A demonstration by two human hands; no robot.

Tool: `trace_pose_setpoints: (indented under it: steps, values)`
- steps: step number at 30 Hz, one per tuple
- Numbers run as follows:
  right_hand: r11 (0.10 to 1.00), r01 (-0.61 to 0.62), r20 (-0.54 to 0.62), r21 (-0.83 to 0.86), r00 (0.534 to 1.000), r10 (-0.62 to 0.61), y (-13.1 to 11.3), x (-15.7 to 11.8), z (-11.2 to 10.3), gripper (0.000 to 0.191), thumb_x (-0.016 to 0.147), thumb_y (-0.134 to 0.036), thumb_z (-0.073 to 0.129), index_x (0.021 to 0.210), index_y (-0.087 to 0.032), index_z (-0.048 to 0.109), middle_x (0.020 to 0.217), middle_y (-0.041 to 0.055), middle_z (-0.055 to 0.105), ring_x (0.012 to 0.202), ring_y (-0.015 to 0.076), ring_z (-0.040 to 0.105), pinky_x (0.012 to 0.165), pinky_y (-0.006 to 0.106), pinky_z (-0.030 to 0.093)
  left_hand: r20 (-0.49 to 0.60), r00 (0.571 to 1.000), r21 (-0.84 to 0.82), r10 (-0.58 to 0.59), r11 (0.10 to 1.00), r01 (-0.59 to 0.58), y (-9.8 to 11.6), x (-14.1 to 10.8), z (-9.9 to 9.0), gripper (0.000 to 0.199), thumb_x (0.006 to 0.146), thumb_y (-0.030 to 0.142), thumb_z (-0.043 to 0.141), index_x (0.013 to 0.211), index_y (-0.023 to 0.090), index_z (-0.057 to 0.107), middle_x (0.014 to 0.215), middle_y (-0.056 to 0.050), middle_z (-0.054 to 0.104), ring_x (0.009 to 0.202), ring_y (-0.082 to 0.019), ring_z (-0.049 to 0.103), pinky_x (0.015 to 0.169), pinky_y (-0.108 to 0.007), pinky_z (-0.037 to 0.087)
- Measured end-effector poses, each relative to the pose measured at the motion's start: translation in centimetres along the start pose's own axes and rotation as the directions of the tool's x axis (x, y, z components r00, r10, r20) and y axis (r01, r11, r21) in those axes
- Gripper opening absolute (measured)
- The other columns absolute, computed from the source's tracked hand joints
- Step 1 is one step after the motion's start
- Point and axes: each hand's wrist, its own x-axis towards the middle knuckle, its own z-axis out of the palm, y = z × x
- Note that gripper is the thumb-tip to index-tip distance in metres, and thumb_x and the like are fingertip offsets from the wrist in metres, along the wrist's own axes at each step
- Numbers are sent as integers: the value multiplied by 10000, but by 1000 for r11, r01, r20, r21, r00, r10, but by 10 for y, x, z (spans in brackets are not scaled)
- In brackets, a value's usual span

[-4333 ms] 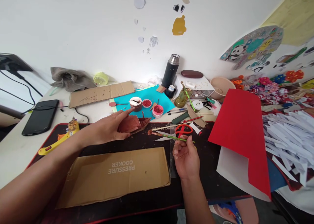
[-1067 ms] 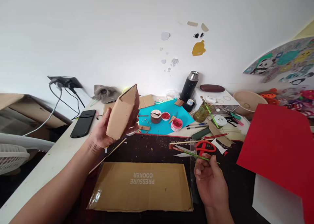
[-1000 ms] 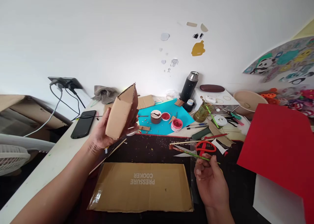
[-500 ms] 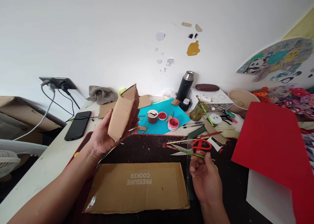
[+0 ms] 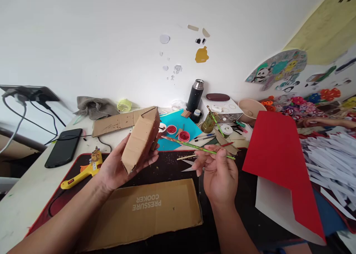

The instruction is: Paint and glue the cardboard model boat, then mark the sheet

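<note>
My left hand (image 5: 116, 163) is closed around a small boat-shaped cardboard model (image 5: 139, 141), held tilted above the mat with its pale side up and a brown-painted side facing right. My right hand (image 5: 221, 170) pinches a green-handled paintbrush (image 5: 198, 148). The brush's tip points left, close to the model's right side; whether it touches cannot be made out. Just behind are an open jar of red paint (image 5: 184, 136), a red-filled lid (image 5: 171, 129) and another jar partly hidden by the model. These rest on a blue sheet (image 5: 178, 119).
A flat cardboard piece (image 5: 147, 217) lies in front on the dark mat. The yellow glue gun (image 5: 83, 172) and a black phone (image 5: 63, 147) are at left. A black flask (image 5: 195, 96) stands at the back. Red card (image 5: 275, 157) and white paper strips (image 5: 330, 161) lie right.
The paintbrush has moved up and left, its tip now close to the cardboard model. The model is slightly lower in my left hand. The view has turned right, and the glue gun now shows.
</note>
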Motion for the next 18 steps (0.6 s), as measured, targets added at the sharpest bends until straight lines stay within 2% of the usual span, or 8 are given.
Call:
trace_pose_setpoints:
  steps: [4, 10, 15, 18]
  values:
    - [999, 32, 25, -17, 999, -31, -1, 0, 8, 471, 1006, -656, 780, 957, -187, 799, 798, 90, 859, 524, 194, 762, 414, 245, 511, 44, 999, -4, -2, 1000, 2, -4, -1, -3, 498, 1088, 466, 617, 1452, 157, 755, 1355, -189, 822, 1169, -351, 819, 1159, -527, 620]
    - [998, 57, 18, -26, 998, -57, -3, 3, 13, 458, 1017, -644, 768, 959, -191, 798, 824, 106, 877, 533, 201, 775, 410, 244, 515, 25, 999, -10, -20, 1000, 21, -8, -3, -5, 521, 1070, 492, 621, 1390, 112, 782, 1345, -224, 816, 1190, -396, 813, 1173, -548, 605]
    - [999, 38, 41, -20, 998, -37, -2, 1, 14, 447, 1017, -636, 772, 955, -194, 796, 825, 96, 873, 547, 205, 787, 409, 242, 524, 12, 999, 3, -30, 1000, 30, -10, -4, -3, 560, 1085, 502, 593, 1428, 89, 753, 1316, -242, 819, 1200, -398, 809, 1168, -543, 607]
    - [1000, 0, 87, -23, 996, 2, -2, -3, 13, 466, 1021, -631, 772, 901, -182, 799, 752, 82, 848, 519, 205, 774, 411, 251, 533, 20, 1000, -11, -9, 1000, 10, -10, -4, -3, 563, 1089, 491, 588, 1472, 104, 729, 1264, -224, 837, 1153, -372, 821, 1162, -543, 613]
